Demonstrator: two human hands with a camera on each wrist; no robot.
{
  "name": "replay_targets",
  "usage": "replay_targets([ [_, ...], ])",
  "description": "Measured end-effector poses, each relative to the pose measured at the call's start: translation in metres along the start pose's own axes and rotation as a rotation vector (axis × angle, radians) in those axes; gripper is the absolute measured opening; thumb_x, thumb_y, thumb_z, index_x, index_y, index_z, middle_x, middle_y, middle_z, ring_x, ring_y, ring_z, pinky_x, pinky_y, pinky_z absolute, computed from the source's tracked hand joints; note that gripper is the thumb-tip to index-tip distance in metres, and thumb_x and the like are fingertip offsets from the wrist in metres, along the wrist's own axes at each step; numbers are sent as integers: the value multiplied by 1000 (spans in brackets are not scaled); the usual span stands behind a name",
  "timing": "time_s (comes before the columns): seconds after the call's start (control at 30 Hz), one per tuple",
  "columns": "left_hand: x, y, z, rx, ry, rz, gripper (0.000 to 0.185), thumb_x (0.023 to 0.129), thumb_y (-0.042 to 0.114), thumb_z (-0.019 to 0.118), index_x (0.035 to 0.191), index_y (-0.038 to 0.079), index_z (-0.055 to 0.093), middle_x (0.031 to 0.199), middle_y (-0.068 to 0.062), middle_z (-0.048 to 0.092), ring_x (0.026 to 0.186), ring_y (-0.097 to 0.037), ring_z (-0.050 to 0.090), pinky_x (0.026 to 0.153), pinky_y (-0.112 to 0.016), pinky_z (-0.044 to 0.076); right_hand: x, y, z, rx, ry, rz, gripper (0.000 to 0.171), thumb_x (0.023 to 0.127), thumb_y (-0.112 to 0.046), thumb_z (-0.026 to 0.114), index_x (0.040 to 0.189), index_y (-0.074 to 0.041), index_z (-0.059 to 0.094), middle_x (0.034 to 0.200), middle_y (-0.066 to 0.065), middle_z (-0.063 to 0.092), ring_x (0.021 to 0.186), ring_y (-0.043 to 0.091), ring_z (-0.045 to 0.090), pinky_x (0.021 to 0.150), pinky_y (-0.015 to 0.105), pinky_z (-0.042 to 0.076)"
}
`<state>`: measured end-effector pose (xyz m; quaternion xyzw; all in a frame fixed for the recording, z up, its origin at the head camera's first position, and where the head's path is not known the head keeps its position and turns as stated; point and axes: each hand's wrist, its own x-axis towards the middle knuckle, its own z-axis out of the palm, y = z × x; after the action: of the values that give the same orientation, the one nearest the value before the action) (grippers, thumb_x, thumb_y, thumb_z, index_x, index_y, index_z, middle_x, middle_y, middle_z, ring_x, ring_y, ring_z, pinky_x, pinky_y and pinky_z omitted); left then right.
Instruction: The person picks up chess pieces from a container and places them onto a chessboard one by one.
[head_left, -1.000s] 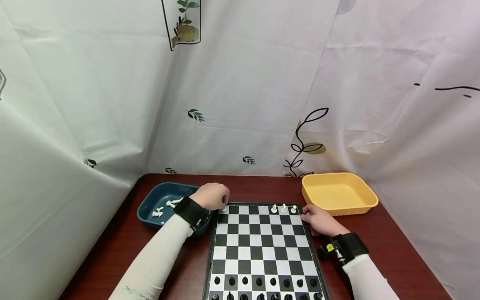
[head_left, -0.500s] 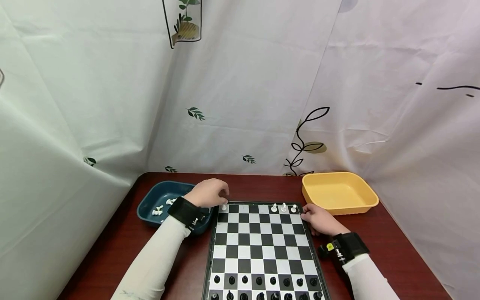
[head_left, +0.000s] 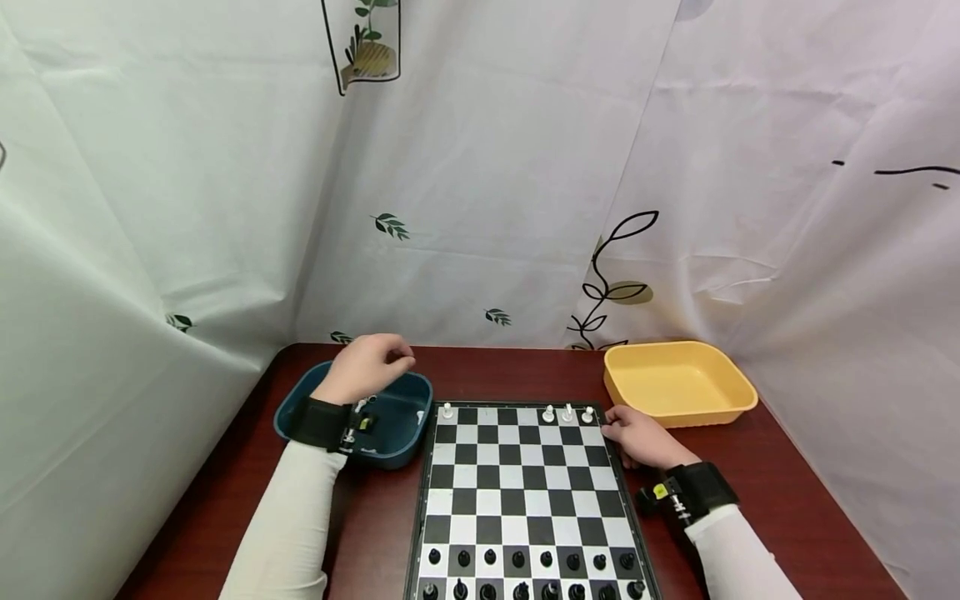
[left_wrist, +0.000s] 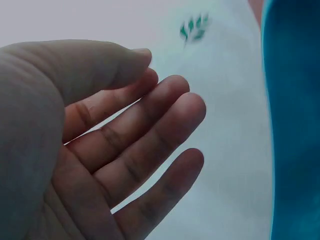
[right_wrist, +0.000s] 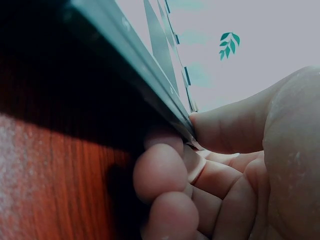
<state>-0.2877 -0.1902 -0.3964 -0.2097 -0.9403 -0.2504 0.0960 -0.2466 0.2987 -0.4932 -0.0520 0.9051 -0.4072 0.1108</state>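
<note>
My left hand [head_left: 365, 367] hovers over the blue tray [head_left: 401, 421]; in the left wrist view its fingers [left_wrist: 165, 130] are loosely bent with nothing between them. White chess pieces lie in that tray, partly hidden by the wrist. My right hand [head_left: 647, 439] grips the right edge of the chessboard [head_left: 500, 479] near its far corner. In the right wrist view the thumb [right_wrist: 225, 125] lies against the board's rim, other fingers curled below. A white chess piece [head_left: 447, 410] stands at the far left corner square. Three more, including a white piece [head_left: 567, 414], stand at the far right.
Two rows of black chess pieces, one a black pawn [head_left: 518, 559], stand along the board's near side. A yellow tray [head_left: 678, 417] sits at the back right of the brown table [head_left: 510, 375]. A white patterned cloth [head_left: 480, 167] hangs behind.
My left hand has let go of the white chess piece at the far left corner and moved left over the blue tray. The right hand has stayed on the chessboard's edge.
</note>
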Motion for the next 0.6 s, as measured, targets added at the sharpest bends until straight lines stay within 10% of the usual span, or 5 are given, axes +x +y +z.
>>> replay_targets([
  [0.13, -5, -14, -4, 5, 16, -34, 7, 105, 19, 77, 107, 16, 83, 98, 0, 78, 83, -17, 67, 79, -45, 59, 1, 1, -1, -3, 1, 1, 16, 109, -14, 63, 117, 0, 62, 67, 7, 60, 51, 24, 61, 52, 39, 52],
  [0.6, 3, -17, 32, -46, -343, -91, 12, 96, 11, 88, 106, 13, 81, 100, 1, 77, 89, -15, 71, 83, -42, 62, 1, 3, -2, 3, -12, -22, 19, 109, -17, 63, 117, 1, 62, 68, 8, 61, 51, 23, 62, 51, 39, 52],
])
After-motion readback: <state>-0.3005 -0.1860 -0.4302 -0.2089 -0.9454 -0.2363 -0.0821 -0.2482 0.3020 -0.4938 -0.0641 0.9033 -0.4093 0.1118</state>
